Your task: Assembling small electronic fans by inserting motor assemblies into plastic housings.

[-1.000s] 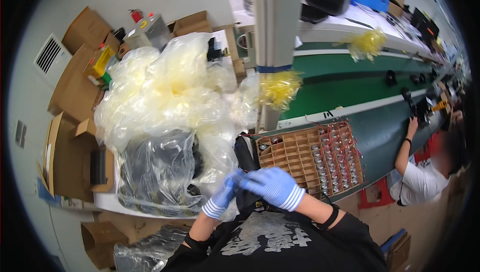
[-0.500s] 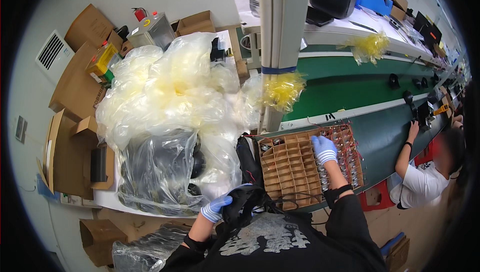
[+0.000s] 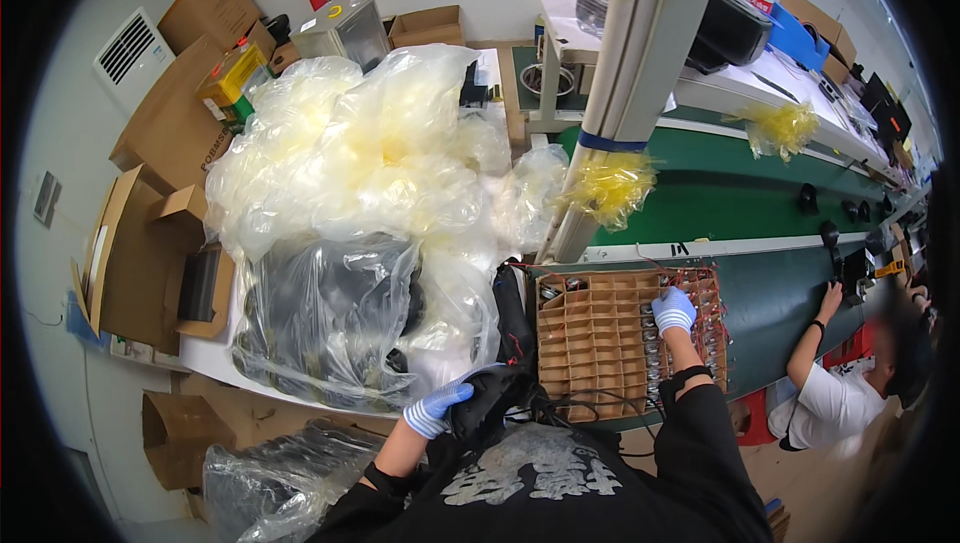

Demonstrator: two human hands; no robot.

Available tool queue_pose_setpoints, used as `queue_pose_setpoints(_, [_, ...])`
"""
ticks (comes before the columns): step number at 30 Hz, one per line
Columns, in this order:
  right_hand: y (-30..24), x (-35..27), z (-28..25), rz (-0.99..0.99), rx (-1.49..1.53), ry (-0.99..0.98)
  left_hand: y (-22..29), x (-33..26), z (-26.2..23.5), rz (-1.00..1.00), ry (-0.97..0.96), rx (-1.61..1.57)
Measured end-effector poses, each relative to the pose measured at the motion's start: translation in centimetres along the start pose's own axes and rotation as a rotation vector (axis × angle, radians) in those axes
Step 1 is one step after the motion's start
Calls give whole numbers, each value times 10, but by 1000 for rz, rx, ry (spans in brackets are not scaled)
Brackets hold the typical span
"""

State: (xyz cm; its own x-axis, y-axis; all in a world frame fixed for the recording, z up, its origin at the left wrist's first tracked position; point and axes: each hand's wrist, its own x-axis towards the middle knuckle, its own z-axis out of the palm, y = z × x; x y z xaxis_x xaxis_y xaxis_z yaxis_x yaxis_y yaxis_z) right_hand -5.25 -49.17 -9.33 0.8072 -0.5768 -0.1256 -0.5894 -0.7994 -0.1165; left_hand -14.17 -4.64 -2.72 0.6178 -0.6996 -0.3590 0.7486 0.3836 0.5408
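My left hand (image 3: 438, 409), in a blue-and-white glove, grips a black plastic-looking part (image 3: 488, 401) close against my body. Its exact kind is not clear. My right hand (image 3: 674, 311), gloved alike, is over a brown cardboard divider grid (image 3: 590, 343). Its fingers are curled down into the cells, and whatever they pinch is hidden. Small silvery parts with red wires (image 3: 708, 328) fill the cells on the grid's right side. Most cells on the left hold nothing; a few silvery parts sit in its far left corner. Black cables (image 3: 585, 399) cross the near edge.
A large heap of clear plastic bags (image 3: 350, 143) covers the table at left. A white post (image 3: 625, 73) rises beyond the grid, beside a green conveyor belt (image 3: 700, 183). Another person (image 3: 840, 373) works at right. Cardboard boxes (image 3: 130, 263) stand along the left.
The view has shifted, so the scene sits differently in the frame. My right hand has drawn a little nearer over the grid, its fingers more curled. My left hand keeps hold of the black part.
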Motion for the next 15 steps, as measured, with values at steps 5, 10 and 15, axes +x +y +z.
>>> queue_pose_setpoints(5, [25, 6, 34, -76, 961, 152, -1, 1, -6, -26, 6, -33])
queue_pose_setpoints(10, [18, -40, -22, 7, 1447, -64, 2, 0, -4, -65, 4, -128])
queue_pose_setpoints(15, [4, -83, -71, -220, 1479, -42, -1, 10, -7, -82, 22, -82])
